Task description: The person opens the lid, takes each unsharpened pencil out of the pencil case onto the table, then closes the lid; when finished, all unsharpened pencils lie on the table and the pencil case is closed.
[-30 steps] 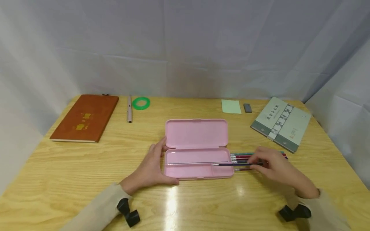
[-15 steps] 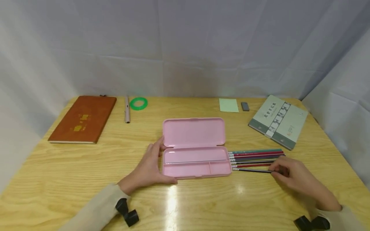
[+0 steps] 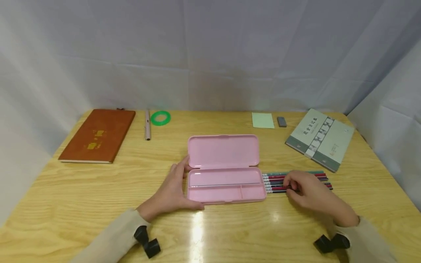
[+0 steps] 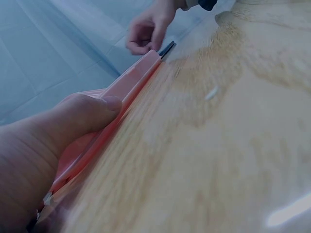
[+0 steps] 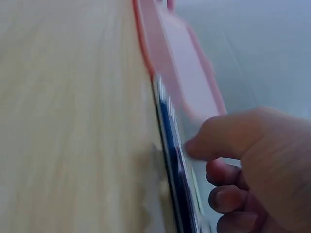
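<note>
A pink pencil case (image 3: 227, 149) lies with its lid raised and its divided tray (image 3: 213, 193) bare. My left hand (image 3: 167, 190) grips the case's left end, its thumb along the front edge and its fingers behind, partly hidden. From the right end of the case a row of several pencils (image 3: 276, 174) runs to the right, eraser ends toward the case. My right hand (image 3: 312, 193) is over the middle of this row, its thumb and fingers curled at the nearer pencils. I cannot tell whether it pinches one; the right wrist view is blurred.
A brown notebook (image 3: 98, 135), a pen (image 3: 147, 126) and a green ring of tape (image 3: 160, 118) lie at the back left. Sticky notes (image 3: 263, 120), a grey eraser (image 3: 281, 122) and a pale green notebook (image 3: 320, 138) are at the back right. A pale curtain hangs behind.
A dark pencil held over the tray has been laid in front of the row, then pushed in beside the others. My right hand went right, then back left; my left hand stays put.
</note>
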Demonstrator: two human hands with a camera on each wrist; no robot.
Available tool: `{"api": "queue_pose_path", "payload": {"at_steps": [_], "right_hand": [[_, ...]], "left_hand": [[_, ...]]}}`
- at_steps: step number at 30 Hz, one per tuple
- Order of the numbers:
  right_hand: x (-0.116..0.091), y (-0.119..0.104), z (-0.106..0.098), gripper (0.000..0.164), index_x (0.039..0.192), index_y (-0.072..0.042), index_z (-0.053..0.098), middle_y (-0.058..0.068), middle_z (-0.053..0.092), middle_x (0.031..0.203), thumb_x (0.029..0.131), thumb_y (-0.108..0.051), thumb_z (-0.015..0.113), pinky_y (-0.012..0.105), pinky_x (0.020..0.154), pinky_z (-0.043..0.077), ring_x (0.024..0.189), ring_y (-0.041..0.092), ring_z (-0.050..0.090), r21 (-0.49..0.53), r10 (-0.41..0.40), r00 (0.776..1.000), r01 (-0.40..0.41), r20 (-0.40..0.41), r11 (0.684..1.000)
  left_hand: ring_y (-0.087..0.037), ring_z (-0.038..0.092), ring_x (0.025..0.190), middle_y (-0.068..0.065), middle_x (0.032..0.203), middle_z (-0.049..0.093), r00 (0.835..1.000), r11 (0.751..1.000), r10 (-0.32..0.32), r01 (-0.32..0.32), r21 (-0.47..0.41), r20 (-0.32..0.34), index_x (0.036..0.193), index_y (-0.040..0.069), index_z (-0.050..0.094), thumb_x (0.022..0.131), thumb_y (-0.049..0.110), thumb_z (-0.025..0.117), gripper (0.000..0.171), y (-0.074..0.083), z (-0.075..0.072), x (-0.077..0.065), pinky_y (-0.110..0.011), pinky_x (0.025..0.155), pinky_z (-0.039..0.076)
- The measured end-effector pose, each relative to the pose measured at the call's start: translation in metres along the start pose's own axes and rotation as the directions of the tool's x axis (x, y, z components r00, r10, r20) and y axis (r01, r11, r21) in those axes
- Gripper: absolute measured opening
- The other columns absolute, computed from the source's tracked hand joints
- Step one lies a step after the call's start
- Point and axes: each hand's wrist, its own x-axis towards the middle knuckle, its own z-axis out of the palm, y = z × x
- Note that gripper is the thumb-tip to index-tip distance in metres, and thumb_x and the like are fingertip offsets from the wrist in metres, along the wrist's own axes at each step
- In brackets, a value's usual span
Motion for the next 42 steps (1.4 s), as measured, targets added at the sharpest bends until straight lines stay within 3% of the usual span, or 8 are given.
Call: {"api": "queue_pose_path", "payload": {"at_steps": [6, 11, 19, 24, 28, 34, 37, 42], "right_hand": [[0.049, -0.030, 0.023, 0.018, 0.099, -0.012, 0.066, -0.006, 0.058, 0.085, 0.082, -0.012, 0.071, 0.027, 0.066, 0.049, 0.074, 0.005, 0.052, -0.037, -0.080, 0.996, 0.081, 0.028, 0.996], [0.076, -0.051, 0.035, 0.013, 0.096, -0.014, 0.069, -0.008, 0.057, 0.082, 0.087, -0.023, 0.069, 0.022, 0.063, 0.044, 0.069, 0.004, 0.048, -0.032, -0.085, 0.978, 0.093, 0.192, 0.995], [0.085, -0.062, 0.039, 0.012, 0.082, -0.016, 0.059, -0.010, 0.048, 0.071, 0.088, -0.020, 0.068, 0.019, 0.056, 0.035, 0.063, 0.002, 0.040, 0.048, -0.055, 0.947, 0.042, 0.318, 0.998], [0.090, -0.064, 0.039, 0.014, 0.079, -0.016, 0.057, -0.009, 0.047, 0.069, 0.085, -0.017, 0.069, 0.019, 0.055, 0.034, 0.062, 0.003, 0.040, 0.064, -0.044, 0.948, 0.025, 0.314, 0.998], [0.093, -0.061, 0.039, 0.007, 0.086, -0.014, 0.062, -0.009, 0.054, 0.074, 0.087, -0.013, 0.069, 0.019, 0.058, 0.041, 0.065, 0.003, 0.044, 0.184, -0.058, 0.952, 0.002, 0.301, 0.983], [0.067, -0.048, 0.020, 0.016, 0.095, -0.015, 0.066, -0.008, 0.057, 0.081, 0.085, -0.003, 0.070, 0.018, 0.055, 0.042, 0.064, -0.002, 0.045, 0.258, -0.137, 0.986, 0.109, 0.097, 0.960], [0.034, -0.029, 0.004, 0.026, 0.094, -0.018, 0.067, -0.010, 0.055, 0.081, 0.079, 0.002, 0.073, 0.014, 0.049, 0.038, 0.059, -0.005, 0.040, 0.203, -0.128, 0.992, 0.130, -0.023, 0.970], [-0.030, 0.009, -0.020, 0.041, 0.092, -0.020, 0.070, -0.014, 0.055, 0.077, 0.067, 0.011, 0.078, 0.010, 0.048, 0.033, 0.055, -0.006, 0.038, 0.141, -0.037, 0.995, 0.051, -0.096, 0.989]], "left_hand": [[-0.020, 0.044, 0.112, -0.004, 0.121, 0.047, 1.000, 1.000, 0.006, -0.006, 0.009, -0.005, 0.154, 0.007, 0.012, 0.046, 0.049, 0.093, 0.141, 0.000, -0.001, -0.001, -0.041, 0.094, 0.047], [-0.019, 0.044, 0.111, -0.004, 0.121, 0.049, 1.000, 1.000, 0.022, -0.022, -0.002, -0.008, 0.154, 0.007, 0.012, 0.046, 0.050, 0.093, 0.142, 0.000, -0.002, -0.001, -0.041, 0.094, 0.046], [-0.017, 0.044, 0.113, 0.000, 0.122, 0.047, 1.000, 1.000, 0.008, -0.008, -0.022, 0.004, 0.155, 0.012, 0.008, 0.044, 0.049, 0.094, 0.145, -0.002, 0.004, -0.001, -0.039, 0.095, 0.046], [-0.016, 0.045, 0.112, 0.000, 0.121, 0.048, 1.000, 1.000, 0.018, -0.018, 0.000, -0.013, 0.155, 0.012, 0.008, 0.043, 0.049, 0.093, 0.146, -0.002, 0.002, -0.001, -0.039, 0.094, 0.047], [-0.016, 0.045, 0.111, 0.000, 0.121, 0.049, 0.999, 1.000, 0.025, -0.025, 0.012, -0.020, 0.155, 0.010, 0.009, 0.043, 0.051, 0.093, 0.145, -0.001, 0.001, -0.001, -0.039, 0.094, 0.047], [-0.017, 0.045, 0.109, -0.001, 0.122, 0.048, 0.999, 0.999, 0.030, -0.030, 0.020, -0.021, 0.154, 0.009, 0.010, 0.043, 0.052, 0.093, 0.145, -0.001, 0.001, -0.002, -0.039, 0.092, 0.046], [-0.016, 0.045, 0.109, -0.001, 0.122, 0.049, 0.999, 0.999, 0.033, -0.032, 0.023, -0.023, 0.154, 0.009, 0.010, 0.043, 0.052, 0.093, 0.145, -0.001, 0.002, -0.002, -0.039, 0.092, 0.047], [-0.016, 0.046, 0.109, -0.001, 0.122, 0.049, 0.999, 0.999, 0.033, -0.032, 0.025, -0.031, 0.154, 0.009, 0.010, 0.042, 0.050, 0.093, 0.146, -0.002, 0.001, -0.002, -0.039, 0.092, 0.047]]}}
